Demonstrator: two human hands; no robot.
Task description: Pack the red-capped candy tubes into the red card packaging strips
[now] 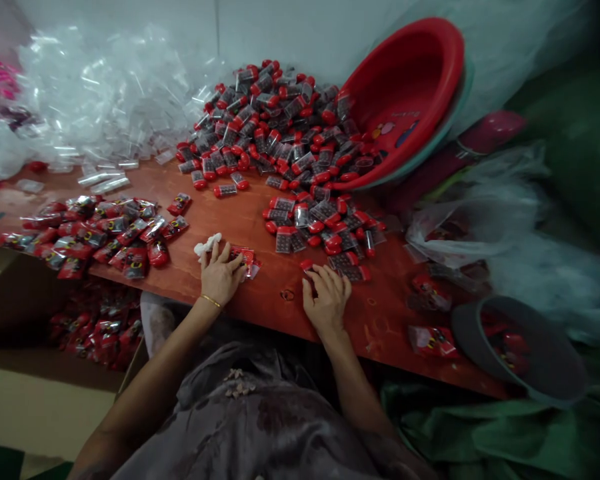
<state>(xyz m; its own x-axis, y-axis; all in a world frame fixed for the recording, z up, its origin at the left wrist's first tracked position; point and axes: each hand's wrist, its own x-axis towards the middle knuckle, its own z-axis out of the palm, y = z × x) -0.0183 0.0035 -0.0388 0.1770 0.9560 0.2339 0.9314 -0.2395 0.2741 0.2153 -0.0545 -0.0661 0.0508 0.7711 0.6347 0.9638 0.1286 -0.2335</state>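
My left hand [221, 275] lies on the table with its fingers spread. Its fingertips touch a flat red printed packet [250, 255] and come close to a crumpled white wad [207, 245]. My right hand [326, 300] has its fingers curved over a small red-capped container [307, 265], most of which the fingers hide. Just beyond that hand is a small heap of clear containers [325, 223] with red caps and dark contents. To the left of my left hand lies a pile of filled red packets [105, 230].
A large pile of red-capped containers [275, 127] spills from a tilted red basin [405, 87]. Clear plastic bags [105, 87] are heaped at the back left. A cardboard box [45, 373] below the table edge holds red packets. A grey bowl [520, 347] stands at the right edge.
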